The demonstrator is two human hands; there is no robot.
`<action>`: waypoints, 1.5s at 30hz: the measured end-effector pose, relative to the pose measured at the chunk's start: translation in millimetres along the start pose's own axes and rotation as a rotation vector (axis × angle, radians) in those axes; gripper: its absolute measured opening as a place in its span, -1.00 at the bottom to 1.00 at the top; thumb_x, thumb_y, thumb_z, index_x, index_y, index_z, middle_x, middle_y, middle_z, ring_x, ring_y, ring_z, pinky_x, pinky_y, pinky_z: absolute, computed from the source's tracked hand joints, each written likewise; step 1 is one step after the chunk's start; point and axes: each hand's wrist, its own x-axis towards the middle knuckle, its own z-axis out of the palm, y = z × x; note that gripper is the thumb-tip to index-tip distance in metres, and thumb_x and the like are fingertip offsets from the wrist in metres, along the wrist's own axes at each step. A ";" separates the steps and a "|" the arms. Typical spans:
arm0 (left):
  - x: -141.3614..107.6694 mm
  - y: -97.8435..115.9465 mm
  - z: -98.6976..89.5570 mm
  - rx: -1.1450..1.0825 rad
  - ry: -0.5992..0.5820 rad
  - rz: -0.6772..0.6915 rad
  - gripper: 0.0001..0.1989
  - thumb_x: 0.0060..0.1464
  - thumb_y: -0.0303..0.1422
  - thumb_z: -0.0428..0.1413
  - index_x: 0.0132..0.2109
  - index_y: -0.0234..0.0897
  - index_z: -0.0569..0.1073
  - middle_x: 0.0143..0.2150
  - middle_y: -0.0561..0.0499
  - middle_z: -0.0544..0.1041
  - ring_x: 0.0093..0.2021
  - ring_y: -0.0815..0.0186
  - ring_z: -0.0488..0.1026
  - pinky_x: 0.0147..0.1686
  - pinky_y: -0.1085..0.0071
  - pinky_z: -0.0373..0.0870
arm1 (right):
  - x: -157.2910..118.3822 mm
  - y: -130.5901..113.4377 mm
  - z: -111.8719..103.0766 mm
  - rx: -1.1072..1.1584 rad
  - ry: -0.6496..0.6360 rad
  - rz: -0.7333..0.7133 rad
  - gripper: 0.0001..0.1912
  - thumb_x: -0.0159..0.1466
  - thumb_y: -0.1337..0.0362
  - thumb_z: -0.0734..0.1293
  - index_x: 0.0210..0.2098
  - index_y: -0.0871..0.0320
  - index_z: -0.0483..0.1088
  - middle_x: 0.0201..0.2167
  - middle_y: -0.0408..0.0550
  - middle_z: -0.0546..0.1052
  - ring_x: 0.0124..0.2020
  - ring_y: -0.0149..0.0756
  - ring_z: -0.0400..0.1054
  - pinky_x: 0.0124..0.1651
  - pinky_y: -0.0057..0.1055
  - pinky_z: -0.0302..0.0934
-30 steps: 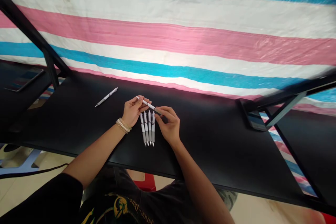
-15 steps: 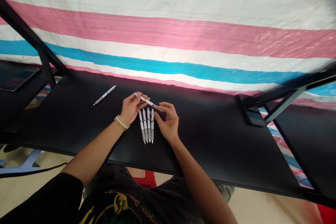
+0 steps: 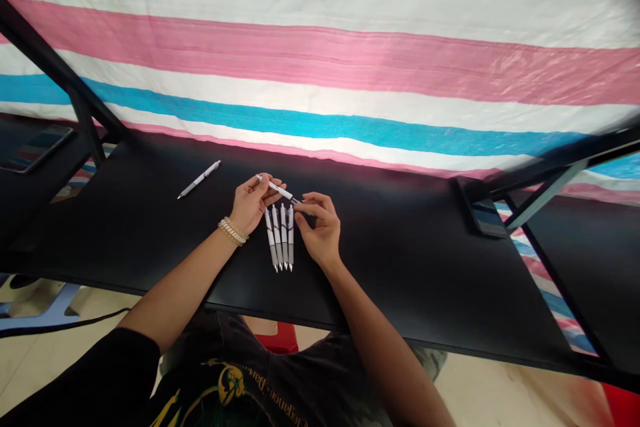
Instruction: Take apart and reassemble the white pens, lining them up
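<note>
Pinching a slim white pen (image 3: 277, 190), the left hand (image 3: 249, 205) grips it; the right hand (image 3: 320, 230) curls its fingers loosely at the tip, above 4 pens (image 3: 280, 238).

Left hand (image 3: 250, 205) pinches; right hand (image 3: 320, 230) apparently curled just beside it.

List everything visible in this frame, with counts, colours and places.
Row of pens: 4, white and grey, side by side on the table, tips toward the person.
Loose pen: 1, white and grey, lying apart to the left.
Held pen: 1, white and grey, in the left hand.
Table: 1, black, under the pens.
Striped sheet: 1, pink, white and blue, behind the table.
Red object: 1, red, below the table.
Left hand: 1, holding the pen, beaded bracelets at the wrist.
Right hand: 1, at the held pen's tip end.
</note>
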 end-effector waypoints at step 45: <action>-1.9 -0.9 2.5 0.115 -0.039 0.012 -0.65 0.05 -0.14 0.30 -0.18 -0.33 0.48 -0.23 -0.09 0.61 -0.16 0.19 0.62 -0.11 0.27 0.55 | -8.3 0.1 1.9 -0.276 -0.026 -0.164 -0.74 0.39 0.34 0.18 0.06 0.07 0.25 -0.19 -0.01 0.40 -0.19 -0.26 0.39 -0.09 -0.25 0.37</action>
